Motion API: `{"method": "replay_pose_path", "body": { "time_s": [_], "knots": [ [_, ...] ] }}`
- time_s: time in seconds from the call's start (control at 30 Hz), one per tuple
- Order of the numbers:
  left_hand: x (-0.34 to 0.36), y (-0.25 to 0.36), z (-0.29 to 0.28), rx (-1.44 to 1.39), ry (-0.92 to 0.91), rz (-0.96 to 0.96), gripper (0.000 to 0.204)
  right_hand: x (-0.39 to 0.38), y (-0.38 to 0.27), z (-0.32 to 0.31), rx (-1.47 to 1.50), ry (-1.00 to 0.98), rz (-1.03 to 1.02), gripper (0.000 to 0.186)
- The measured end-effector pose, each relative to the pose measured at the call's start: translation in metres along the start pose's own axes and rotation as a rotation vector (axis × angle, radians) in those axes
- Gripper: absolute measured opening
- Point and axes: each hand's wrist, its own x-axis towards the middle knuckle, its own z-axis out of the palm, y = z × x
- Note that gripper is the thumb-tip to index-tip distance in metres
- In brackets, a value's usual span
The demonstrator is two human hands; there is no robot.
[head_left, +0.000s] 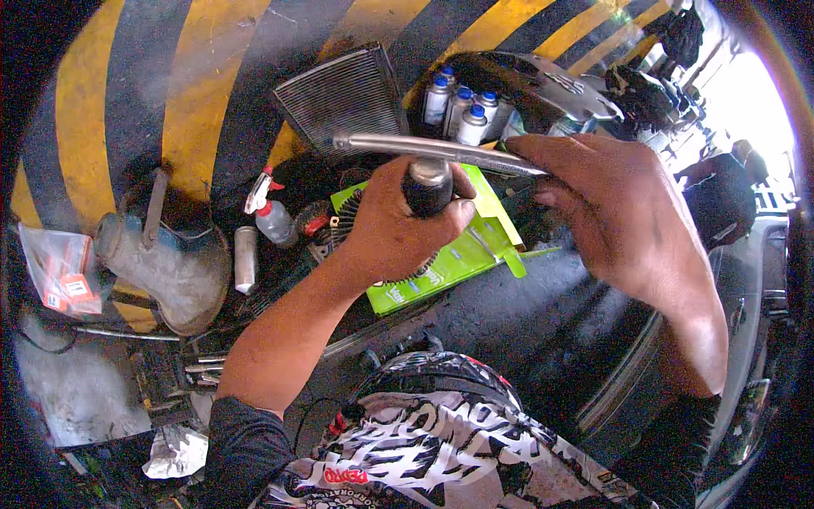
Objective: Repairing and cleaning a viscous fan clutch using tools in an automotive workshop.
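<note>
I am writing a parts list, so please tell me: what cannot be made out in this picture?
In the head view:
Bar: right end, covered by the right hand.
Cylinder: lower part, hidden by the left hand.
Green package: partly behind the left hand.
Bottles: label print, too small.

I note on my feed a shirt (pixel 415 462), black, white and pale grey, with bold, jagged brush-style lettering across the front and smaller red print lower left. I record the left sleeve (pixel 246 450) and right sleeve (pixel 691 424) as dark. Left hand (pixel 394 220) and right hand (pixel 619 208): bare.
</note>
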Motion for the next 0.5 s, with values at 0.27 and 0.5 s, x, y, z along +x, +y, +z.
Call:
{"method": "replay_pose_path", "body": {
  "time_s": [0.27,0.5],
  "knots": [
    [0.001,0.005,-0.002,-0.013,-0.020,0.027,0.011,0.000,-0.003,0.004,-0.032,0.384,-0.044,0.035],
    [0.001,-0.001,-0.007,-0.019,0.023,-0.002,0.012,-0.002,-0.010,-0.001,0.419,0.270,0.271,0.044]
  ]
}}
